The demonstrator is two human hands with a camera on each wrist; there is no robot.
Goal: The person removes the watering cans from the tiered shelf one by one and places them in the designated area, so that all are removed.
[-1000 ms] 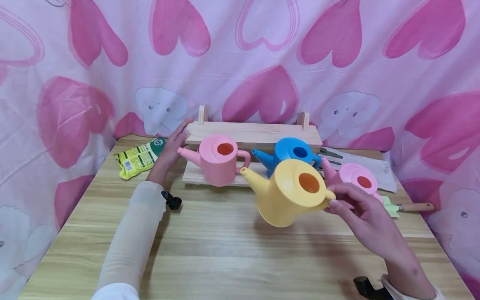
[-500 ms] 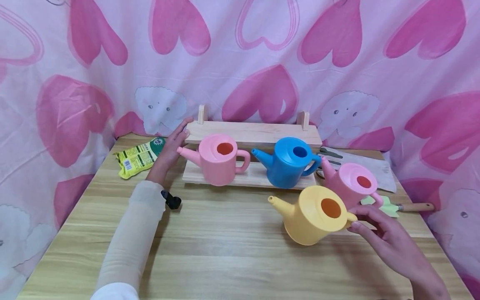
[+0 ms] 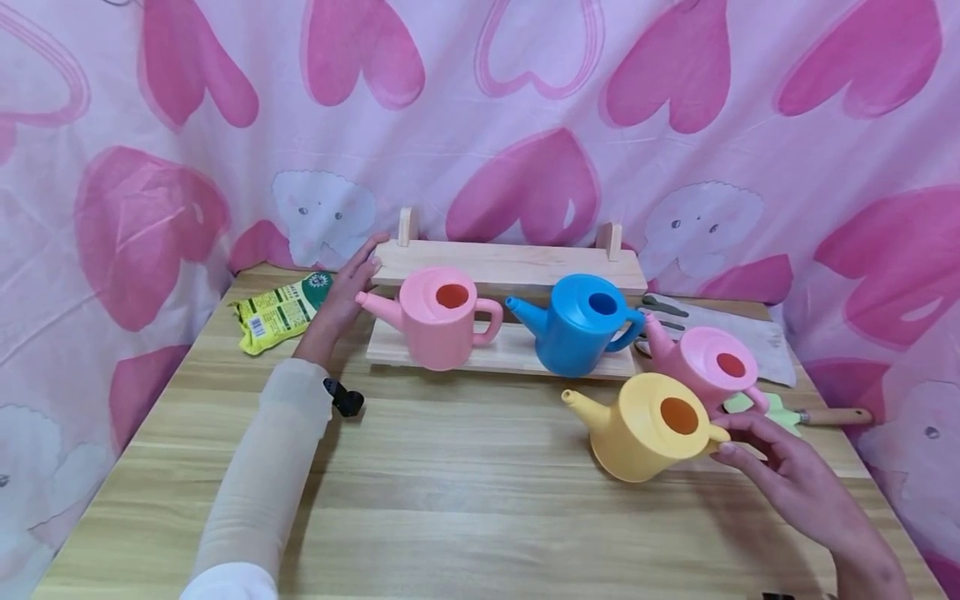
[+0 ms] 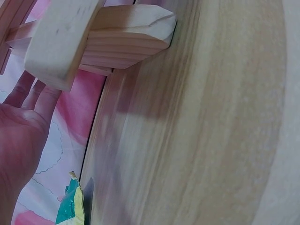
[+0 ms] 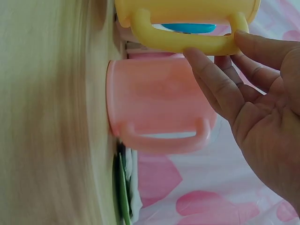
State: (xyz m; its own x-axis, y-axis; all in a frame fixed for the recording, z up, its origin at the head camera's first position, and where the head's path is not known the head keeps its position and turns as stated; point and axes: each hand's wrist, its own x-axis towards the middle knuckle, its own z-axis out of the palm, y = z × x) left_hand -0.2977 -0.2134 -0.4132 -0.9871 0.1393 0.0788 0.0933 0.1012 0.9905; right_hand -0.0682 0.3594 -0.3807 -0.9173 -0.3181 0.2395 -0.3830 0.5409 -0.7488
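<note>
My right hand (image 3: 795,475) pinches the handle of a yellow watering can (image 3: 637,433) between thumb and fingers, close over the table at front right. In the right wrist view the fingertips lie along that yellow handle. Right behind it is a pink watering can (image 3: 708,362), its handle toward the right hand. My left hand (image 3: 347,292) holds the left end of a two-tier wooden shelf (image 3: 510,262) at its upper board; the left wrist view shows fingers passing behind the wood, tips hidden. On the lower board stand another pink watering can (image 3: 438,329) and a blue watering can (image 3: 577,333), spouts left.
A yellow-green bag (image 3: 281,315) lies left of the shelf. To its right are a pale cloth glove (image 3: 757,342) and dark-handled tools (image 3: 666,305). A green trowel with a wooden handle (image 3: 836,416) lies at the right edge. A heart-patterned curtain (image 3: 525,83) hangs behind the table.
The yellow watering can, in the right hand's pinch, has moved down and right, away from the shelf front, uncovering the blue can. The left hand has stayed at the shelf's end.
</note>
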